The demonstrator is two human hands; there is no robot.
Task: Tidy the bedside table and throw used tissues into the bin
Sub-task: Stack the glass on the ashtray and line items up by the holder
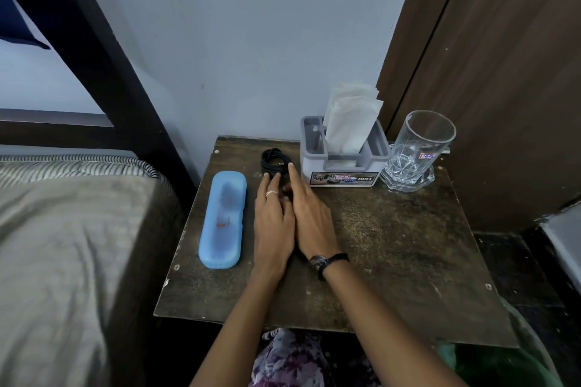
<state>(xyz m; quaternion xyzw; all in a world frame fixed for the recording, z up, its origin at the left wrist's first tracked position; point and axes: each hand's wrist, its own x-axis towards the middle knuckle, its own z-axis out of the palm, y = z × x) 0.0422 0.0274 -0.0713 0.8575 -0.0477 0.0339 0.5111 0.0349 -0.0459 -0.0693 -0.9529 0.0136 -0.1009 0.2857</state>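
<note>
Head view, one frame.

Table (393, 248): dark, worn wooden top, square to you, with the bed (63, 245) along its 9 o'clock side and a wall behind at 12.

Cable (274, 160): black, coiled, lying on the table at 12 o'clock from your hands, just left of the holder.

Left hand (273, 223): yours, palm down, fingers straight and reaching forward; two fingertips (266, 176) touch the near edge of the cable. A ring sits on one finger. It grips nothing that you can see.

Right hand (311, 220): palm down, pressed against the left hand's 3 o'clock side. Its forefinger is straight and points to the cable's right edge; the other fingers are tucked under the left hand and cannot be read. A dark band circles the wrist.

Case (222, 219): long, pale blue, closed, lying flat at 9 o'clock from your left hand, near but apart.

Holder (344, 168): grey plastic, at the table's back edge, 1 o'clock from your hands. White tissues (350, 116) stand upright in its middle slot.

Glass (416, 151): clear mug, upright, just beside the holder at its 3 o'clock, with a small sticker.

Bin (503, 364): green-lined, partly seen at 5 o'clock below the table's front corner.
</note>
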